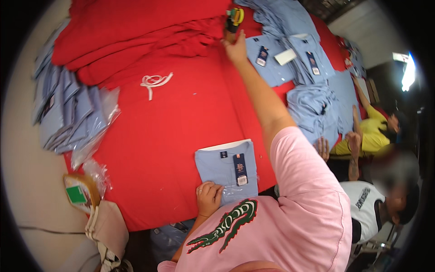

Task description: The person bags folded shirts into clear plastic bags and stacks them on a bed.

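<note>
One folded light-blue shirt lies at the near edge of the red-covered table, with one dark hang tag on its front and a white card showing along its top. The left hand rests on the shirt's near left corner, fingers curled loosely and pressing down on the clear wrap there, gripping nothing. The right hand is stretched to the far edge of the table, closed around one yellow-and-green tool; what kind of tool it is cannot be made out, and the fingers are mostly hidden behind the hand.

One heap of red cloth sits at the far left corner. One stack of bagged blue shirts hangs over the left edge; their number cannot be counted. More blue shirts spread along the right side, at least two with tags. One white cord lies on the red cover. Two other people sit beyond the right edge, partly cut off.
</note>
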`<state>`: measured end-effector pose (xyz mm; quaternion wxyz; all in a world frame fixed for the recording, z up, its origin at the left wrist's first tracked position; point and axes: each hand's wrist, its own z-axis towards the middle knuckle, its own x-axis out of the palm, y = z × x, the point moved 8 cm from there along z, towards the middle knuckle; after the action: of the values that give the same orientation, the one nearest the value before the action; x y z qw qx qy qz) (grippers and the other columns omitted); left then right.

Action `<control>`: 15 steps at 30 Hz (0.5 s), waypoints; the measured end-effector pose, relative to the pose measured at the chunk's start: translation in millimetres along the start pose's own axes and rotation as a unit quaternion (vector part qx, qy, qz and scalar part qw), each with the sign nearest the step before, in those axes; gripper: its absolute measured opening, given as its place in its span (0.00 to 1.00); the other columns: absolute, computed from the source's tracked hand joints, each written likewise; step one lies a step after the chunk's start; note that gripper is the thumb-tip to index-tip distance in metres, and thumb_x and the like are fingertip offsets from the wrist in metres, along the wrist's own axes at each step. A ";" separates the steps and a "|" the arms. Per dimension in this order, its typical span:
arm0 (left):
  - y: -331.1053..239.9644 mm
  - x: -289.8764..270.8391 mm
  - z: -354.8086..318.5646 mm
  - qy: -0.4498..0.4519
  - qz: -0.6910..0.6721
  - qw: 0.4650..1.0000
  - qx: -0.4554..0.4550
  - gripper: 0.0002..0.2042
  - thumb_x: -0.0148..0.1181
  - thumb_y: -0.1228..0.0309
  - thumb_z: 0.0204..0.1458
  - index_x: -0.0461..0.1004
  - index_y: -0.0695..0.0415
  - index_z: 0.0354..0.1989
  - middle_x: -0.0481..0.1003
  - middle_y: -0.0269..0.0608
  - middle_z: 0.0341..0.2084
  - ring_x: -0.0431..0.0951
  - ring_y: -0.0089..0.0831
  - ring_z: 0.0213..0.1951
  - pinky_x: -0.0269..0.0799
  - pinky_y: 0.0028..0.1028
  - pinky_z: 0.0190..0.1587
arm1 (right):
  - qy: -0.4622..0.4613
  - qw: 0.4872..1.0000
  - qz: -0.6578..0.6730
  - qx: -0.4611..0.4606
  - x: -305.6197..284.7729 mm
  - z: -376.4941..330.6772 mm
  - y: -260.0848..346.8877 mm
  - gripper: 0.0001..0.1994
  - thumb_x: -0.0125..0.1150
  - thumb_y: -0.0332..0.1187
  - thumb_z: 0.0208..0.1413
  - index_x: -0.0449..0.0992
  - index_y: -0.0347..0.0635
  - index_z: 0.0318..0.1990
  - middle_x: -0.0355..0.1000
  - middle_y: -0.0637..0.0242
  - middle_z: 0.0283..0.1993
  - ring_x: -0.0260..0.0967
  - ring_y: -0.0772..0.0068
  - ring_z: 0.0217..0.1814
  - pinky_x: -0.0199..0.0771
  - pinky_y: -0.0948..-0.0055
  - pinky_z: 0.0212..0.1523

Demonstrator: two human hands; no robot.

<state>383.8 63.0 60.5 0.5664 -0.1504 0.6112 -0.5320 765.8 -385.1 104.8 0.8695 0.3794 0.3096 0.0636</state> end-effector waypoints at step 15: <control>7.1 -0.8 1.4 -0.012 0.066 0.998 0.010 0.06 0.72 0.69 0.56 0.81 0.56 0.35 0.77 0.40 0.36 0.78 0.44 0.48 0.69 0.43 0.54 | 0.233 0.777 -0.568 -0.140 -380.7 -187.1 -84.3 0.18 0.58 0.29 0.55 0.82 0.51 0.54 0.68 0.50 0.70 0.66 0.47 0.72 0.64 0.39 0.66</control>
<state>388.3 65.8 55.5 0.6090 -0.1104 0.6079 -0.4974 340.9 -460.0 135.2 0.6926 -0.0179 0.6496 -0.3131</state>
